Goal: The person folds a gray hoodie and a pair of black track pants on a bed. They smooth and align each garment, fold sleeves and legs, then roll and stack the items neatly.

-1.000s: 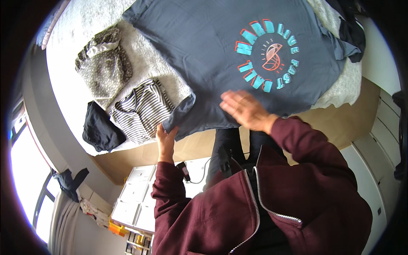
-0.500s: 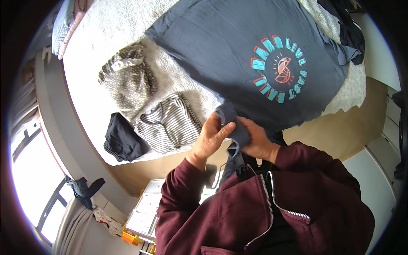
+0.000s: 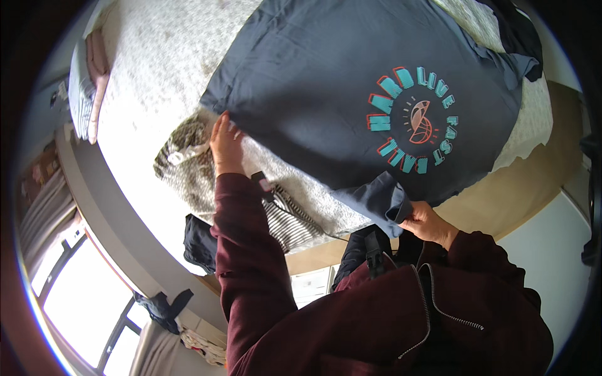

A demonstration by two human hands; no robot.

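Right now, a dark grey-blue shirt [image 3: 313, 81] lies spread over the pale, speckled cover [image 3: 157, 69] of a bed, its round turquoise-and-red print [image 3: 417, 122] facing up and toward the right side of the cloth. The right hand [image 3: 429, 222] is at the shirt's near edge, its fingers clamped on a bunched, turned-up portion that hangs partly past the edge of the bed, in front of the person's dark trousers. The left hand [image 3: 227, 147] reaches forward to the shirt's left corner, with the fingertips at the cloth; the fingers lie mostly side by side, and whether they pinch the fabric I cannot tell. Beside the left wrist is a small dark device [image 3: 261, 182], from which a thin cable runs toward the waist. Left of and partly behind that forearm, a speckled grey-brown garment [image 3: 194, 182] lies on the cover, with a folded black garment [image 3: 199, 244] nearer the bed's edge. A black-and-white striped garment [image 3: 288, 225] shows on the other side of the sleeve, partly hidden by it. Another black garment [image 3: 511, 31] touches the far right end of the shirt, and folded pale-blue cloth [image 3: 80, 100] sits with pink cloth [image 3: 97, 69] at the bed's far left edge.
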